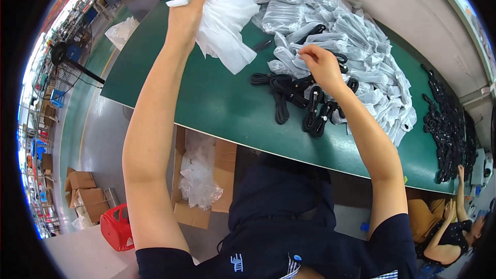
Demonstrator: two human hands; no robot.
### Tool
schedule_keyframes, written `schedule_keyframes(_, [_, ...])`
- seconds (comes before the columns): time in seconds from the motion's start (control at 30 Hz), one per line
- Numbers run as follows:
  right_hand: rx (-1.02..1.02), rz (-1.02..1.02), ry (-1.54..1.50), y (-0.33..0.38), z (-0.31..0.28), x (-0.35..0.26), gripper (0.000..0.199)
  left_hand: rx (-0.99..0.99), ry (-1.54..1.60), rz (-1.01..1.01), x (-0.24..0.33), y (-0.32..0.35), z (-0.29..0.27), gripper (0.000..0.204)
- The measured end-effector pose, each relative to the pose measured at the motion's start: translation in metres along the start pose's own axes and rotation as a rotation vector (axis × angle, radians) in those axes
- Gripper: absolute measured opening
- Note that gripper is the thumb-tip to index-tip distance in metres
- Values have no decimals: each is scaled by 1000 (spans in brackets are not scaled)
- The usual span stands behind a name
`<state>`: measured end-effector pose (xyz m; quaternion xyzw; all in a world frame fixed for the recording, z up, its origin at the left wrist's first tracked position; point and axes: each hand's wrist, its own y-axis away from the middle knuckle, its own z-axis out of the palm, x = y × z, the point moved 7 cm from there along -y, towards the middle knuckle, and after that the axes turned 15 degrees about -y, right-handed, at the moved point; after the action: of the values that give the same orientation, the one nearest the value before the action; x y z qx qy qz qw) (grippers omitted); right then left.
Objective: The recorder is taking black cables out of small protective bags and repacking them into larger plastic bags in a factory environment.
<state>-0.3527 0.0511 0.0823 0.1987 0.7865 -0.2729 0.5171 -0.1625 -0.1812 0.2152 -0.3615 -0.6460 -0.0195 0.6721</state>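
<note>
**Two hands over bagged and loose cables, green bench**

Far left of frame: workshop floor, a black pedestal fan (pixel 64 54), brown cardboard boxes (pixel 82 192) and a red plastic stool (pixel 117 226) at lower left. Below the bench edge, an open carton of crumpled clear plastic bags (pixel 199 178).

Upper left-centre: left hand (pixel 187 8) raised, fingers closed in a fist-like grip round a bunch of empty white-translucent plastic bags (pixel 225 28). The bags hang down and to the right of the fist, their lower ends touching or just above the green bench top (pixel 206 106); cannot tell which.

Centre: loose coiled black cables (pixel 294 98) lie on the bench, coils running roughly top to bottom in the frame. They sit directly below the right hand and well right of the left, so the right hand is much the nearer.

Upper centre-right: right hand (pixel 319 64), palm down, fingertips drawn together and pinching the edge of a clear bagged cable (pixel 287 62) at the near side of the heap of clear-bagged cables (pixel 356 36). The heap spreads to the upper right.

Right edge: a long row of unbagged black cables (pixel 447 124) along the bench's end. Lower right, another person (pixel 449 232) sits beside the bench, arm raised toward it.
</note>
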Motion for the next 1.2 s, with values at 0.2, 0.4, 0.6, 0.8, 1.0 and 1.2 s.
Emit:
schedule_keyframes(0.2, [-17, -432, 707, -53, 61, 0, 17, -13, -100, -134, -31, 48, -28, 21])
schedule_keyframes(0.4, [-80, -228, 331, -102, 47, -11, 15, -163, -306, -307, -62, 83, -38, 38])
schedule_keyframes(0.6, [-474, -54, -96, -111, 62, -79, 20, -245, -49, -141, -57, 52, 30, 33])
schedule_keyframes(0.8, [-456, 62, -397, -130, 81, -66, 24, -296, -144, -99, -95, 31, 37, 34])
schedule_keyframes(1.0, [-132, -31, 881, -146, 58, 51, 35, -42, 246, -428, -119, 44, 7, 21])
schedule_keyframes(1.2, [-31, -72, 408, -162, 33, 15, 29, -121, 183, -521, -125, 47, -2, 28])
